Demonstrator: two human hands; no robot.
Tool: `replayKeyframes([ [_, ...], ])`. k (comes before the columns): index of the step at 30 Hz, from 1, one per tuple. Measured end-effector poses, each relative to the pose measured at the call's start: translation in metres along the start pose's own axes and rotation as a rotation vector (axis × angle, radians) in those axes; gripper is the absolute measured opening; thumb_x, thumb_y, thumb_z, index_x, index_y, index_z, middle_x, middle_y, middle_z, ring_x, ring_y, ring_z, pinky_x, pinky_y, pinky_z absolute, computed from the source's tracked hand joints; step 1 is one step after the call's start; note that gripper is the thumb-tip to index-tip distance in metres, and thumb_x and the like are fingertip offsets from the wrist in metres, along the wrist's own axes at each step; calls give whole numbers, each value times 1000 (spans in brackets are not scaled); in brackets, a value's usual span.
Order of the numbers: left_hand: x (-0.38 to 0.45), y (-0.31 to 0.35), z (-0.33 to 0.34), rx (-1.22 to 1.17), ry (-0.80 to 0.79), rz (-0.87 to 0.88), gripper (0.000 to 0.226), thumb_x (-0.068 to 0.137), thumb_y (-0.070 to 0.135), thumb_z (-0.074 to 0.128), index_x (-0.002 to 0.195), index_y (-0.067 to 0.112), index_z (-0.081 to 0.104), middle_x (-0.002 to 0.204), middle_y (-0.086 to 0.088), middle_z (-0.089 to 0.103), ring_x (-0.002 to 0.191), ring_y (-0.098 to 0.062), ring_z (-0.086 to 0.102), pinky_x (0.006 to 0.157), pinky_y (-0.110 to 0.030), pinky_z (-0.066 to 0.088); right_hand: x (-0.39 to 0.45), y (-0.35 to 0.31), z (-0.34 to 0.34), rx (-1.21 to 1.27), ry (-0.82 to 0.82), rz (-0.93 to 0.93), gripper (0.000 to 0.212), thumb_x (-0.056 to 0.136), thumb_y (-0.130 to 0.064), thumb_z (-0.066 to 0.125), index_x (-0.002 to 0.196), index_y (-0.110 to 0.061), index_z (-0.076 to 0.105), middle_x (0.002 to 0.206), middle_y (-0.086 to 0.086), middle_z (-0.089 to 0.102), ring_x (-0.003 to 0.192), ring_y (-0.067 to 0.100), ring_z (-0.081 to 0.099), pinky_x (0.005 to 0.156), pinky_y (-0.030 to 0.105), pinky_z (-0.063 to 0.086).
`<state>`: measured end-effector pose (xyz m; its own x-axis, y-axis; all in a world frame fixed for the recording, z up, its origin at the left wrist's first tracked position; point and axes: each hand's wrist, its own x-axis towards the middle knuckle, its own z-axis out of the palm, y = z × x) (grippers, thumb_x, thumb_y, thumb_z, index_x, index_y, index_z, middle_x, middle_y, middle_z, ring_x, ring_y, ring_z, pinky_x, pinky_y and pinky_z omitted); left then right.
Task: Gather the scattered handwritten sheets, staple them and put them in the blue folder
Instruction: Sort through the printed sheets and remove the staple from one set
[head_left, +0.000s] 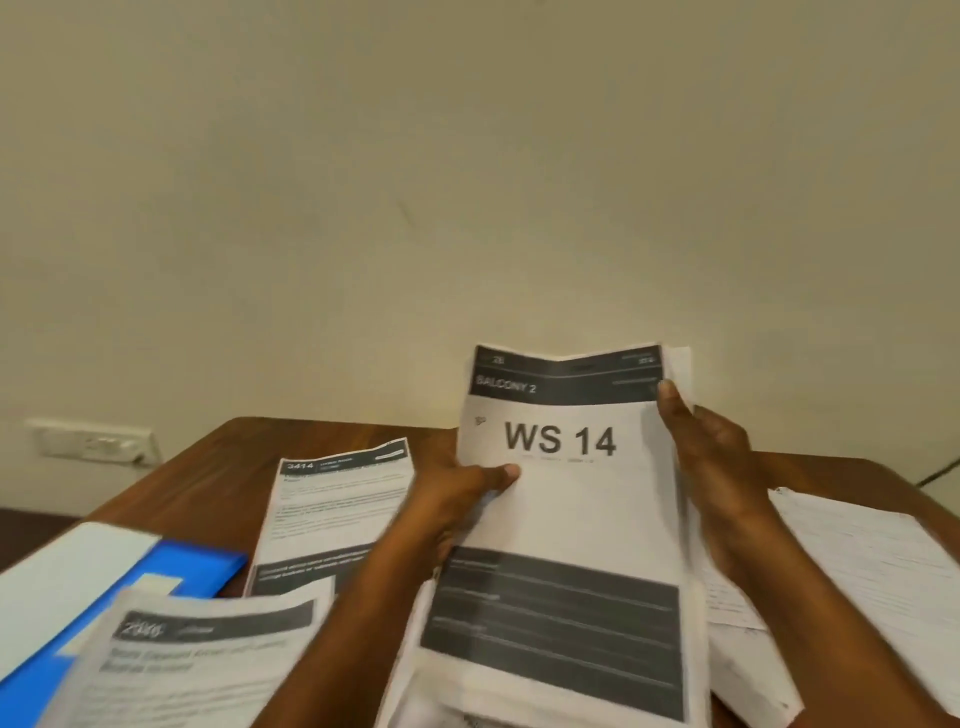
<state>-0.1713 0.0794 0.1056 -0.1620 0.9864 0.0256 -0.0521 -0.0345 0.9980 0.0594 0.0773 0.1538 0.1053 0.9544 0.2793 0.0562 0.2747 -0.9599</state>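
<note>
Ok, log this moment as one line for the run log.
both hands hold paper stack: left hand, right hand, stack | blue folder on table | stapling not yet done

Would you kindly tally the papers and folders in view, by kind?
Printed sheets: 3, the held WS 14 sheet, the 3414 sheet, the blurred sheet nearest the camera.
Handwritten sheets: at least 1; edges overlap.
Blue folder: 1.
Total: at least 5.

The printed sheet on top of the held stack reads "WS 14" in large letters — its dark header band says "BALCONY 2". A sheet lying on the table carries "3414" in its header — the remaining print is too blurred.
</note>
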Motion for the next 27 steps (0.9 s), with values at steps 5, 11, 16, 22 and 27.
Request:
replayKeyframes([
  [5,-3,-8,9,36,-9,-8,41,89,13,83,124,18,63,121,-8,75,110,-33,73,97,-58,60,1,12,0,-131,-4,8,43,70,-38,85,107,-26,65,100,-5,70,84,21,68,67,31,55],
  [11,-2,-7,7,-36,-26,-4,27,92,13,80,110,25,64,105,3,76,92,-25,74,73,-35,63,0,16,-2,-73,40,9,47,70,-40,82,111,-25,66,104,-3,71,86,26,68,71,37,57],
  [16,-5,-1,7,-95,23,108,31,91,13,81,118,19,69,112,0,79,97,-28,76,85,-44,66,2,24,3,-114,75,36,64,66,-49,79,120,-23,58,104,2,65,89,29,64,81,46,57],
  [22,-2,-15,2,-63,-49,45,31,93,14,79,111,31,61,107,5,74,94,-21,73,74,-30,65,-1,40,16,-141,14,85,63,69,-45,80,123,-25,54,110,5,63,95,32,62,86,48,54],
  [27,6,-21,2,-67,-25,42,40,90,19,83,121,31,60,117,-1,73,100,-26,73,80,-35,65,2,38,14,-135,-14,86,58,63,-51,78,113,-32,56,104,-2,66,91,28,65,80,44,58],
])
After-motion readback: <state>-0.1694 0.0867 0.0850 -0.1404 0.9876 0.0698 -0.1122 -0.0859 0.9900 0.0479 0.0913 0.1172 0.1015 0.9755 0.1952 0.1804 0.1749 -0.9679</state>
